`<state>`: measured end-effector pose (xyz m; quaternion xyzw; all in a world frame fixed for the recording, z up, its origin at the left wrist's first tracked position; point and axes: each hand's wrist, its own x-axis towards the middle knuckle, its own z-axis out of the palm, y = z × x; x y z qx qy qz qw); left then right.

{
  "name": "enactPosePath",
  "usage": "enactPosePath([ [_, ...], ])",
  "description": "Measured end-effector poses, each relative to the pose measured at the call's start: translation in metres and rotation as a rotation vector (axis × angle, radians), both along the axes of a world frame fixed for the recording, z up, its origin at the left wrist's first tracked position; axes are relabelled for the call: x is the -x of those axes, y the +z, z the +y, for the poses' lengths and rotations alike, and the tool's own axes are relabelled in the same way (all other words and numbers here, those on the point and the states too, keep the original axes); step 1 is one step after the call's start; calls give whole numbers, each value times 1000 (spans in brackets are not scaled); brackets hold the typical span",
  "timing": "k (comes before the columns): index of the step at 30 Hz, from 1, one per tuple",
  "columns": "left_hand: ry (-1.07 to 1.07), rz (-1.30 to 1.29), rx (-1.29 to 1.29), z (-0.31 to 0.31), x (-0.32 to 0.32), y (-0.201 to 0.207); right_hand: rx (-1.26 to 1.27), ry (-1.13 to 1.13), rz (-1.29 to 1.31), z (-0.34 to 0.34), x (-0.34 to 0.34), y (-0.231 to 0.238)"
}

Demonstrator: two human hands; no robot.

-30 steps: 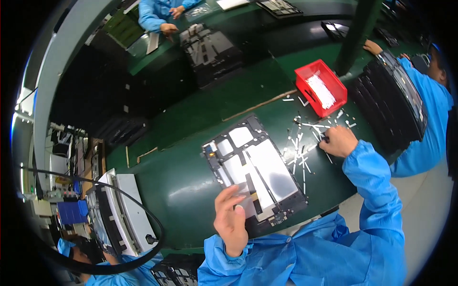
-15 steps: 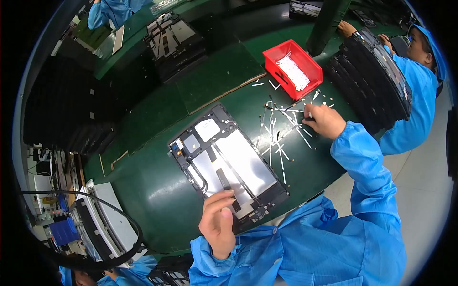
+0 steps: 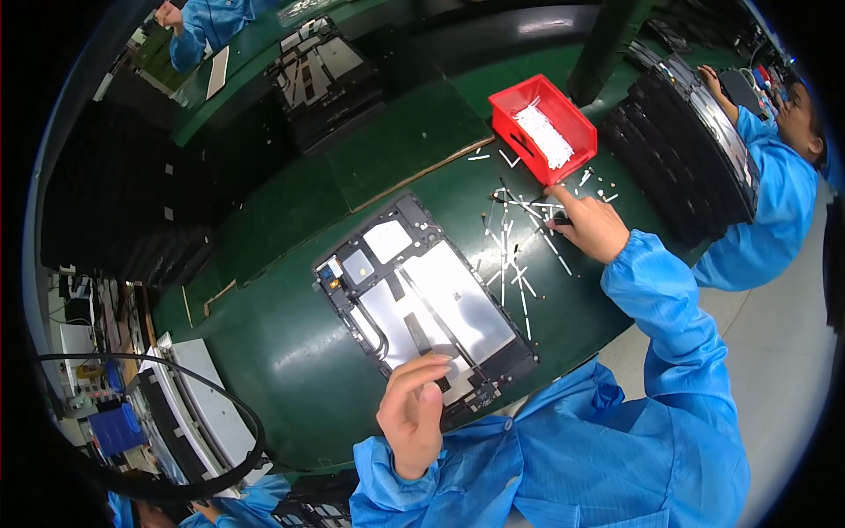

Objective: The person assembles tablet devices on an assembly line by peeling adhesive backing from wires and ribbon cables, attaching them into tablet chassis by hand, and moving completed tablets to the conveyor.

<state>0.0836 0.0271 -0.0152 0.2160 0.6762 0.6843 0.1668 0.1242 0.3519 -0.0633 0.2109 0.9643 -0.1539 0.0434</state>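
A tablet-like device with its back off point(image 3: 453, 295) lies at a slant on the green table, its silver plates and black frame showing. Over its near edge hovers my left hand point(image 3: 412, 418), fingers curved and thumb apart, with nothing in it. My right hand point(image 3: 598, 227) is above several scattered thin white strips point(image 3: 526, 308) right of the device. Its index finger stretches toward the red bin. Between thumb and curled fingers sits a small black object point(image 3: 558, 222), perhaps a tool's end; its kind is unclear.
A red bin point(image 3: 569, 123) holding white strips stands behind my right hand. Stacks of dark panels point(image 3: 678, 150) rise at the right, with more point(image 3: 321, 88) at the back. A black cable point(image 3: 176, 361) loops at the left. Other people in blue work at the right and far left.
My right hand has shifted slightly left, its index finger now stretched out toward the bin. My left hand has barely moved. The co-worker at the right has drawn one hand back from the stack.
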Motion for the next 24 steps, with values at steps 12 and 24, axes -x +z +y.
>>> enactPosePath([
  [12,-41,-40,-32,-1,-1,2,263,-9,141,-19,-9,-1],
  [24,-97,55,5,1,3,6,482,-39,558,-61,7,66],
])
